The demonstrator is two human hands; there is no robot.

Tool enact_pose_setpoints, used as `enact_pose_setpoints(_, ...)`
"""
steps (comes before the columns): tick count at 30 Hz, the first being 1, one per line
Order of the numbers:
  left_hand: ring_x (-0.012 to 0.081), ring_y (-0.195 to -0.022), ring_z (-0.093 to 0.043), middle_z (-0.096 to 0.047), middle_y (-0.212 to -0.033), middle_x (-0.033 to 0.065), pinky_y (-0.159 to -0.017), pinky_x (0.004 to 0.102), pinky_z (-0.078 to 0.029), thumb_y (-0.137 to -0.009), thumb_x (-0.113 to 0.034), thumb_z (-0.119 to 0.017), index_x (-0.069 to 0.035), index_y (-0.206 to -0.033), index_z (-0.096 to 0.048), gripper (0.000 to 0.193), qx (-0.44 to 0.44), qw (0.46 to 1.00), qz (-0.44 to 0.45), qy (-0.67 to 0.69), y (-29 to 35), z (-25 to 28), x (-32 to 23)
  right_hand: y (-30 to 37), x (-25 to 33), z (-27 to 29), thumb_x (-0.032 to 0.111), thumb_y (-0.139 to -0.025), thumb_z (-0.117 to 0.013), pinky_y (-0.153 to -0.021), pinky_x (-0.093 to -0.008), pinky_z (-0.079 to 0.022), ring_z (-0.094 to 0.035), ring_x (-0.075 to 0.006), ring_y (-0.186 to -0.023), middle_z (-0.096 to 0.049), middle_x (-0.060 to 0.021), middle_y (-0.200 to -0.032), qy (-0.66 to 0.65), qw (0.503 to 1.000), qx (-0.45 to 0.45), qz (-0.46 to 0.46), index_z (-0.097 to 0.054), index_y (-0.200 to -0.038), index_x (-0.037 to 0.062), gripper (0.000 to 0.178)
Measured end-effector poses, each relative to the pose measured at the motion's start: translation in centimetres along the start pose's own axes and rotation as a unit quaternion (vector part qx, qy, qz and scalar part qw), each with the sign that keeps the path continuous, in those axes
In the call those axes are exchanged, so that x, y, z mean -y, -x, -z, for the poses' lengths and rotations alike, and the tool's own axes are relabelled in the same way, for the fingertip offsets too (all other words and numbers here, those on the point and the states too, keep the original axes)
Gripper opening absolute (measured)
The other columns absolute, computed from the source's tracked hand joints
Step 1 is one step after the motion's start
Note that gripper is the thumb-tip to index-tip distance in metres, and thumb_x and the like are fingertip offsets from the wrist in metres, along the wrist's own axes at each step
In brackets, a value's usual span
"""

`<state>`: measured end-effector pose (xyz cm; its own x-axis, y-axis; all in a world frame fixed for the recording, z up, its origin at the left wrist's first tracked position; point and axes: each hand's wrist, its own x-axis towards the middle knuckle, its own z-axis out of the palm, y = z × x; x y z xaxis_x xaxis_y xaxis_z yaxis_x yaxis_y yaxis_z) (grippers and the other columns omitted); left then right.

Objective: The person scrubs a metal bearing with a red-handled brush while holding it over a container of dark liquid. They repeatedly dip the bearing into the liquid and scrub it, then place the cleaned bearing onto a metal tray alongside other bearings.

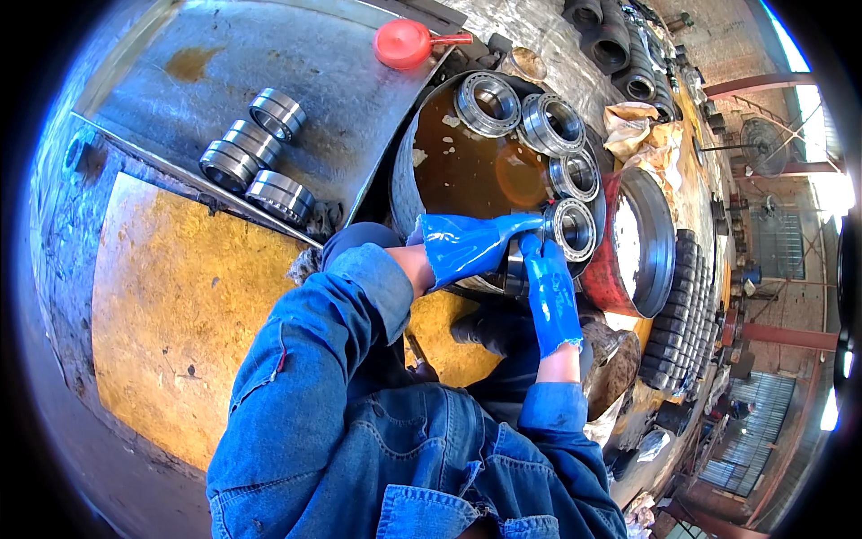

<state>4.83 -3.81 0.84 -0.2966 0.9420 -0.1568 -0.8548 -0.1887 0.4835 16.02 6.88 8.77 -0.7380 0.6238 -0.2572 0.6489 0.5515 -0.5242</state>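
Note:
Both my hands wear shiny blue rubber gloves and meet at the near right rim of a round tub (406, 180) of brown liquid. My left hand (476, 247) reaches across from the left, its fingers closed at the left edge of a shiny roller bearing (572, 230). From below, my right hand (549, 292) comes up to the same bearing's lower left side, fingers together. The gloves partly hide that edge. Under them shows part of another metal ring (514, 271). Beyond the held bearing, more bearings (488, 104) line the tub's far and right side.
Left of the tub, several steel rings (278, 196) stand on a metal-topped table (341, 90). A red long-handled scoop (403, 45) lies at its far edge. A red drum (620, 193) adjoins the tub's right. Stacked dark rings (682, 314) stand farther right. Yellow board (180, 314) covers the floor.

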Motion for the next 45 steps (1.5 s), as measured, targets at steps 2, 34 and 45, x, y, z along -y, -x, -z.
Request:
enact_pose_setpoints(2, 0.0140, -0.095, -0.071, -0.074, -0.112, 0.0061, -0.092, 0.0318, -0.057, -0.108, -0.041, -0.057, -0.011, -0.121, -0.070, 0.035, 0.001, 1.000, 0.010, -0.008, 0.5, -0.5, -0.5, 0.0, 0.1, -0.1, 0.053, -0.102, -0.054, -0.089, -0.0526, -0.048, -0.062, -0.0503, -0.107, -0.064, -0.0338, -0.113, -0.001, 1.000, -0.002, 0.004, -0.064, -0.111, -0.0055, 0.060)
enact_pose_setpoints(34, 0.0108, -0.083, -0.066, -0.070, -0.092, 0.0022, -0.081, 0.0308, -0.057, -0.106, -0.037, -0.063, -0.014, -0.099, -0.070, 0.026, 0.042, 0.998, -0.028, 0.027, -0.8, 0.1, 0.2, -1.2, -2.1, -0.5, 0.058, -0.100, -0.057, -0.093, -0.0502, -0.050, -0.064, -0.0430, -0.109, -0.066, -0.0307, -0.120, 0.019, 1.000, 0.009, -0.016, -0.063, -0.124, -0.0042, 0.067)
enact_pose_setpoints(45, 0.0183, -0.087, -0.069, -0.071, -0.097, 0.0076, -0.084, 0.0361, -0.060, -0.106, -0.031, -0.061, -0.010, -0.104, -0.070, 0.023, -0.024, 0.998, 0.048, 0.044, -2.9, 1.0, 0.7, -2.2, -2.9, -0.8, 0.060, -0.099, -0.058, -0.095, -0.0493, -0.050, -0.064, -0.0402, -0.110, -0.066, -0.0295, -0.122, 0.028, 0.999, 0.016, -0.013, -0.063, -0.129, -0.0037, 0.070)
